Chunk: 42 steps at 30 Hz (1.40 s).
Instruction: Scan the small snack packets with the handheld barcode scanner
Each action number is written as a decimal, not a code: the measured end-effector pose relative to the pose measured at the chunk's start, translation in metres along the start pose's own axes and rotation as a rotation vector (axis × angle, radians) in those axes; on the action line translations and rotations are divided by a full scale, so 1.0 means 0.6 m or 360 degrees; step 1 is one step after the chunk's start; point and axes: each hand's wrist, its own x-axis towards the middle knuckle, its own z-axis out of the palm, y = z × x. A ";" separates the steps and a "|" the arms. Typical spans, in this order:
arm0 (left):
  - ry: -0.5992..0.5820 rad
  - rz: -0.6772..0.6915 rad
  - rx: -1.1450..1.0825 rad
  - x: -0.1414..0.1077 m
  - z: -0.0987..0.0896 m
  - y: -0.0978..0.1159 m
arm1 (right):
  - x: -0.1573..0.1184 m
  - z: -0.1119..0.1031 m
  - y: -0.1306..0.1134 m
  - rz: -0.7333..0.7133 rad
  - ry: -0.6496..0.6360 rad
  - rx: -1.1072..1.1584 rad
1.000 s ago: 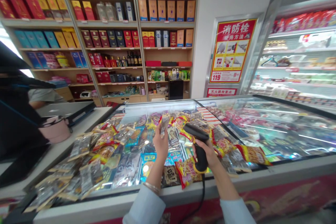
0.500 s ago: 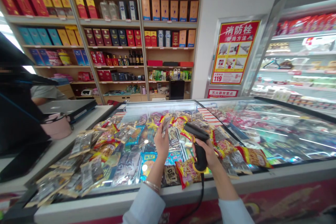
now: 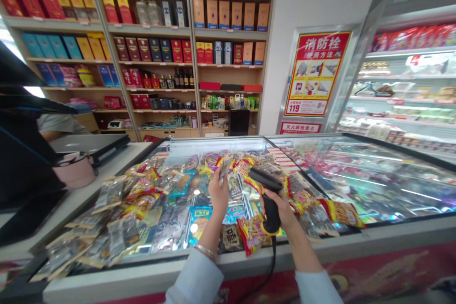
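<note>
A person's left hand (image 3: 218, 194), at 6 o'clock in view, pinches a small clear snack packet (image 3: 224, 169) upright between closed fingers, just beside the nose of a corded barcode scanner (image 3: 270, 202) held in the wrapped fingers of the right hand (image 3: 281, 211). Both hands hover over snack packets (image 3: 167, 209) heaped on a freezer chest (image 3: 356, 240), whose glass lid (image 3: 374, 183) runs toward 3 o'clock, well apart from the hands. A white counter (image 3: 81, 204) lies at 9 o'clock. Hands and scanner match the frame half a second earlier; only the view shifts slightly.
</note>
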 end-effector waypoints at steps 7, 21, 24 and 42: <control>0.0070 -0.0014 -0.0055 0.005 -0.004 0.004 | -0.009 0.009 -0.014 -0.0009 0.0095 0.0069; 0.0223 0.0152 0.0349 0.058 -0.250 -0.006 | -0.028 0.131 0.008 0.0088 0.0017 0.0140; 0.0356 0.0126 0.0548 0.069 -0.332 -0.035 | -0.031 0.176 0.030 0.0128 -0.0041 0.0162; 0.0450 0.0082 0.1441 -0.018 -0.430 -0.118 | -0.047 0.283 0.121 0.0343 -0.0195 0.0269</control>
